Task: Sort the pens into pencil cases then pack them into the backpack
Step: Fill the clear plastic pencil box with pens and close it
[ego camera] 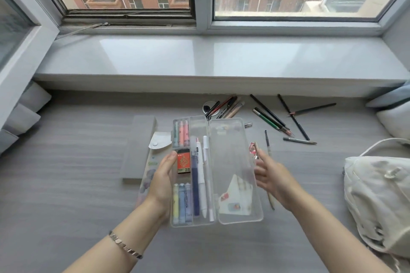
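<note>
A person's view down onto a grey wood-grain desk [66, 206] under a window. At centre, a clear plastic pencil case [193, 170] lies open like a book, its lid [235, 170] folded out toward 3 o'clock. The left hand [162, 182] grasps the case's 9 o'clock edge, thumb on the rim. The right hand [275, 182] hovers at the lid's 3 o'clock edge with fingers spread and loose, holding nothing.

Inside the case, an orange and black box [184, 161] reads "2B". Pastel highlighters [181, 134] fill the compartment at 12 o'clock of it, and more of them [182, 201] the one at 6 o'clock. A dark blue pen [195, 182] and two white pens [205, 177] lie lengthwise in the long compartment. Stickers [236, 195] show through the lid; their print is too small to read.

Under the left hand lies a soft pouch [153, 153] printed "Smile", partly resting on a grey box [138, 146]. Loose pencils and pens [273, 117] are scattered from 12 to 2 o'clock, well apart from the case. A pale fabric backpack [377, 197] sits at 3 o'clock. A bracelet [124, 245] circles the left wrist
</note>
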`<state>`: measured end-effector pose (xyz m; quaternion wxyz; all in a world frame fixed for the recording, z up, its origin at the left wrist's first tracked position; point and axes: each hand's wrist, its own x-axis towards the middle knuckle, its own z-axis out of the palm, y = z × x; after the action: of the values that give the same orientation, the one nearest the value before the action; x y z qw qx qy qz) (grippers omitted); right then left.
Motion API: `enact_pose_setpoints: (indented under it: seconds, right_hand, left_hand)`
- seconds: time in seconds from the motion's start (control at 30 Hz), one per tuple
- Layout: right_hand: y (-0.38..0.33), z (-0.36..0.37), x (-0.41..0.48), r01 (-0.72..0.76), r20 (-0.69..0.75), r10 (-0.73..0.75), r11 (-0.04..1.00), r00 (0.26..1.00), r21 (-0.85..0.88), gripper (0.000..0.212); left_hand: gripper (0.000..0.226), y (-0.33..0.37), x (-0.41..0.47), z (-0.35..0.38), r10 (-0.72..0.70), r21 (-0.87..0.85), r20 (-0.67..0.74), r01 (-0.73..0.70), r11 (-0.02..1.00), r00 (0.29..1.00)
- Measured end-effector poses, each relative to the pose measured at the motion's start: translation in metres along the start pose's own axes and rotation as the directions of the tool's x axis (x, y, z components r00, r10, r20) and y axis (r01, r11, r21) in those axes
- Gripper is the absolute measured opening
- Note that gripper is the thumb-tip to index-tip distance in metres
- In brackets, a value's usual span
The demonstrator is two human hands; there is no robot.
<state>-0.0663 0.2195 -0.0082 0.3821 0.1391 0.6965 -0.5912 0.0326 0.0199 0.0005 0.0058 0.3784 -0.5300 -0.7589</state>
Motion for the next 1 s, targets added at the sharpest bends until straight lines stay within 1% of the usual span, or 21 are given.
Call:
enact_pose_setpoints:
  seconds: [0.03,0.07,0.1,0.13,0.17,0.2,0.27,0.3,0.33,0.37,0.4,0.43,0.47,0.5,0.53,0.6,0.73,0.8,0.93,1.0]
  right_hand:
    - [0.002,-0.002,-0.005,-0.09,0.114,0.076,0.989,0.99,0.116,0.057]
    - [0.003,-0.003,-0.01,-0.13,0.208,0.088,0.971,0.974,0.2,0.061]
    - [0.005,-0.003,-0.014,-0.117,0.269,0.054,0.967,0.962,0.224,0.063]
    - [0.004,0.0,-0.019,-0.077,0.306,0.009,0.974,0.952,0.212,0.063]
    - [0.004,0.004,-0.024,-0.023,0.325,-0.038,0.983,0.945,0.18,0.063]
    - [0.004,0.011,-0.03,0.019,0.349,-0.068,0.99,0.934,0.142,0.065]
    - [0.005,0.029,-0.042,0.127,0.342,-0.117,0.992,0.933,-0.008,0.079]
    - [0.008,0.038,-0.048,0.216,0.331,-0.161,0.966,0.93,-0.139,0.083]
    - [0.012,0.047,-0.053,0.32,0.329,-0.219,0.902,0.918,-0.291,0.081]
    - [0.017,0.054,-0.056,0.397,0.334,-0.267,0.814,0.904,-0.423,0.082]
    - [0.022,0.059,-0.059,0.423,0.321,-0.285,0.72,0.903,-0.551,0.088]
    - [0.025,0.063,-0.062,0.417,0.296,-0.293,0.641,0.909,-0.644,0.095]
    - [0.027,0.066,-0.065,0.406,0.268,-0.31,0.59,0.912,-0.698,0.101]
    - [0.03,0.067,-0.065,0.405,0.253,-0.33,0.565,0.909,-0.719,0.105]
    - [0.03,0.067,-0.066,0.413,0.251,-0.346,0.553,0.904,-0.724,0.107]
    - [0.03,0.067,-0.065,0.425,0.271,-0.343,0.545,0.9,-0.723,0.107]
    - [0.03,0.067,-0.061,0.454,0.291,-0.364,0.533,0.885,-0.714,0.106]
    - [0.031,0.067,-0.061,0.456,0.292,-0.365,0.541,0.884,-0.707,0.106]
    - [0.035,0.066,-0.06,0.493,0.294,-0.402,0.601,0.867,-0.63,0.106]
    - [0.036,0.066,-0.06,0.507,0.283,-0.423,0.66,0.861,-0.554,0.107]
  left_hand:
    - [0.049,-0.002,0.001,0.0,-0.01,0.002,0.024,0.01,1.0,1.0]
    - [0.051,-0.003,-0.001,0.001,-0.015,0.009,0.028,0.015,1.0,1.0]
    - [0.048,-0.002,-0.003,0.004,-0.005,0.031,0.025,0.004,1.0,1.0]
    - [0.042,-0.003,-0.005,0.007,0.015,0.059,0.017,-0.016,0.998,1.0]
    - [0.037,-0.002,-0.009,0.013,0.024,0.086,0.035,-0.027,0.996,0.999]
    - [0.038,-0.004,-0.012,0.017,0.018,0.107,0.04,-0.022,0.994,0.999]
    - [0.055,-0.007,-0.018,0.023,0.034,0.082,0.01,-0.035,0.996,0.999]
    - [0.067,-0.008,-0.021,0.025,0.024,0.043,0.032,-0.025,0.999,0.999]
    - [0.077,-0.009,-0.023,0.027,-0.012,0.013,0.104,0.011,1.0,0.994]
    - [0.08,-0.01,-0.025,0.029,-0.054,0.005,0.171,0.054,0.999,0.984]
    - [0.071,-0.009,-0.028,0.03,-0.077,0.004,0.205,0.078,0.997,0.976]
    - [0.053,-0.01,-0.028,0.031,-0.077,0.009,0.232,0.077,0.997,0.97]
    - [0.036,-0.013,-0.027,0.03,-0.06,0.025,0.226,0.056,0.998,0.972]
    - [0.032,-0.014,-0.028,0.033,-0.041,0.04,0.221,0.033,0.999,0.974]
    - [0.038,-0.015,-0.027,0.032,-0.023,0.053,0.216,0.012,0.999,0.976]
    - [0.041,-0.017,-0.026,0.033,0.001,0.052,0.198,-0.011,0.999,0.98]
    - [0.043,-0.02,-0.028,0.034,0.03,-0.008,0.146,-0.03,1.0,0.989]
    - [0.049,-0.021,-0.031,0.036,0.048,-0.004,0.145,-0.048,0.999,0.988]
    - [0.05,-0.021,-0.034,0.037,0.1,0.009,0.129,-0.102,0.995,0.987]
    - [0.049,-0.019,-0.039,0.037,0.135,0.07,0.125,-0.145,0.987,0.983]
